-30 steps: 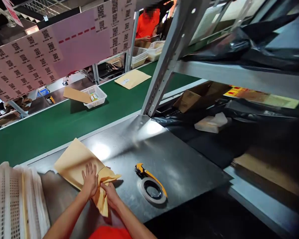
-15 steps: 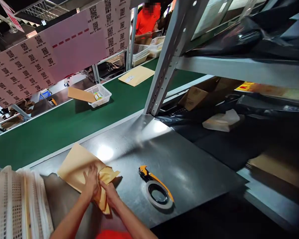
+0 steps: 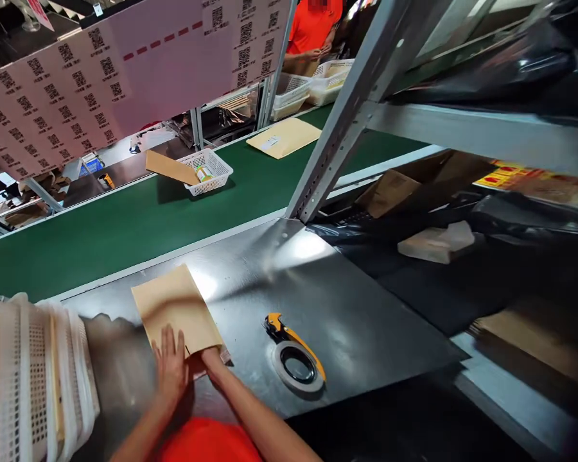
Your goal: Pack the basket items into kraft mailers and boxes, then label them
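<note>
A tan paper envelope lies on the metal tabletop, its near end raised as an opening. My left hand rests on the near left part of it, fingers stretched out flat over the paper. The fingers of my right hand are inside the envelope's near opening and hidden by the paper. A sliver of something reddish-brown shows at the envelope's near right corner; I cannot make out what it is. To the right lies a tape dispenser with an orange handle and a roll of tape on it.
White perforated baskets are stacked at the near left. Beyond the metal tabletop runs a green conveyor carrying a white basket and another envelope. A metal post rises behind. A person in orange stands across.
The crumpled paper at my hands is gone from view. The envelope has turned more upright in view, and my right hand has gone into its opening. My left hand now lies flatter on it.
</note>
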Tool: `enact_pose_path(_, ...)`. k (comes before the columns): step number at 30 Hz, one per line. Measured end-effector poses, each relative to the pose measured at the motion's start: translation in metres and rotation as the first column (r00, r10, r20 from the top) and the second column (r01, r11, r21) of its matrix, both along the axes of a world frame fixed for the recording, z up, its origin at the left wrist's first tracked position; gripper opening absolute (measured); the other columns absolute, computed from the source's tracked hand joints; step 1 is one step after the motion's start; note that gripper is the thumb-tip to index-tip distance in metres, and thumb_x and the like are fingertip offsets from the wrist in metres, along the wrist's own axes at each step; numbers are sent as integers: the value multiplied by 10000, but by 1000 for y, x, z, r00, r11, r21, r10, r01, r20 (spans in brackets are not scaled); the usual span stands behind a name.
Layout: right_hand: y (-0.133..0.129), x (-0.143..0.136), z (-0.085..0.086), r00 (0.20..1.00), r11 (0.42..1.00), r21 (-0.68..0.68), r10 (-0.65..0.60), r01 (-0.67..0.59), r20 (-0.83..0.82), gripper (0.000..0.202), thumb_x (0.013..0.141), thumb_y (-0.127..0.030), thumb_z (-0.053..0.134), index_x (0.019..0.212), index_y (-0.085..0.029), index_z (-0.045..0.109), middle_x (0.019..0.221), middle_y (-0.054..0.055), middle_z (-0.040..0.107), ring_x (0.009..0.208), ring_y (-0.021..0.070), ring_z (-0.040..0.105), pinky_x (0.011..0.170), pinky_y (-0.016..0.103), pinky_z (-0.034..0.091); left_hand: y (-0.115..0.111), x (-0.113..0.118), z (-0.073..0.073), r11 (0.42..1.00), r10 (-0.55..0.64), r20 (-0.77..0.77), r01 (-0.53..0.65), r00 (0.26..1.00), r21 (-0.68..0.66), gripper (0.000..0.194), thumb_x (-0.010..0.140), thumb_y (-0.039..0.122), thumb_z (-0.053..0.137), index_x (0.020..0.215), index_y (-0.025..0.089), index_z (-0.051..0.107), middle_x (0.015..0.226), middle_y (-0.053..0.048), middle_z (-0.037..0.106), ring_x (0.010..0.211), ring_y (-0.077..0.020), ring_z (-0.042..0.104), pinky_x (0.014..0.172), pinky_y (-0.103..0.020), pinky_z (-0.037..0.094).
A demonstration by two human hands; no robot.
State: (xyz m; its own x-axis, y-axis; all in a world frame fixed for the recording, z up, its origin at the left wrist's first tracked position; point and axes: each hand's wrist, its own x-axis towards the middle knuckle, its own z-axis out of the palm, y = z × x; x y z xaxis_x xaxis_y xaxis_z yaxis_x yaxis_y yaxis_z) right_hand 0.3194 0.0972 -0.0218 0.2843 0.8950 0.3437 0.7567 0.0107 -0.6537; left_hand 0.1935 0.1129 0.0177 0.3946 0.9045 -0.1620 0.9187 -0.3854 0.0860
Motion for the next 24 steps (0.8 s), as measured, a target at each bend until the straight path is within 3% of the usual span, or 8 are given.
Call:
enact_pose_path(2, -23, 22, -7, 983, 999, -34, 8, -14, -181, 275, 953, -249, 682, 696, -155, 702, 567, -48, 709, 446, 106, 649, 631, 247, 607, -7, -25, -10, 972, 236, 5, -236, 972, -2, 975, 785, 74, 590, 1678, 108, 200, 1738, -268, 176, 1613, -442, 168, 1266, -653, 272)
enact_pose_path(4, -52, 42, -9, 954, 990, -110, 53, -90, -296, 237, 863, -161, 729, 631, -186, 690, 477, -44, 643, 398, 135, 609, 539, 255, 559, -16, -42, -20, 935, 354, 46, -352, 934, -43, 999, 789, 81, 583, 1686, 106, 144, 1729, -266, 228, 1576, -412, 314, 1231, -515, 397)
enact_pose_path(7, -75, 66, -6, 958, 969, -224, 38, -104, -283, 109, 813, -228, 731, 898, -209, 797, 751, 74, 764, 700, 260, 729, 774, 419, 604, -25, -49, -27, 907, 421, 110, -415, 900, -71, 907, 844, 71, 503, 1687, 139, 178, 1643, -233, 428, 1462, -333, 514, 1163, -407, 477)
enact_pose_path(10, -48, 73, 0, 999, 979, -198, 35, -42, -39, 691, 796, -261, 741, 1464, -186, 583, 1421, 203, 624, 1301, 402, 579, 1088, 552, 472, -25, -41, -22, 892, 451, 136, -443, 882, -85, 906, 838, 76, 507, 1686, 140, 196, 1651, -236, 409, 1424, -331, 546, 1083, -399, 538)
enact_pose_path(12, -15, 70, -1, 981, 963, -253, 136, -97, 141, 818, 774, -149, 712, 1554, -160, 466, 1562, 215, 493, 1388, 395, 494, 1096, 498, 465, -19, -37, -16, 894, 447, 142, -437, 883, -96, 920, 819, 64, 511, 1685, 196, 231, 1734, -198, 269, 1421, -344, 548, 1007, -404, 581)
enact_pose_path(17, 26, 69, -13, 882, 882, -436, 339, -177, 327, 601, 848, 2, 536, 1403, -217, 608, 1287, 137, 687, 1083, 270, 633, 832, 307, 500, 1, -55, -8, 889, 457, 195, -434, 868, -148, 779, 825, -4, 431, 1508, 338, 581, 1639, -35, 499, 1223, -265, 682, 908, -364, 604)
enact_pose_path(20, 8, 69, -18, 852, 872, -455, 370, -181, 371, 316, 908, -41, 506, 1086, -197, 716, 1033, 121, 723, 927, 254, 649, 776, 308, 480, 1, -79, -15, 883, 469, 193, -464, 862, -75, 555, 888, 10, 434, 1222, 296, 772, 1378, -41, 713, 1191, -233, 670, 926, -327, 573)
enact_pose_path(24, -27, 60, -26, 831, 876, -455, 366, -157, 418, 251, 903, -46, 507, 923, -192, 710, 981, 139, 731, 952, 280, 671, 861, 366, 511, -15, -99, -33, 898, 436, 50, -438, 899, 44, 430, 930, 33, 436, 1125, 229, 765, 1113, -86, 737, 1097, -259, 656, 945, -364, 533)
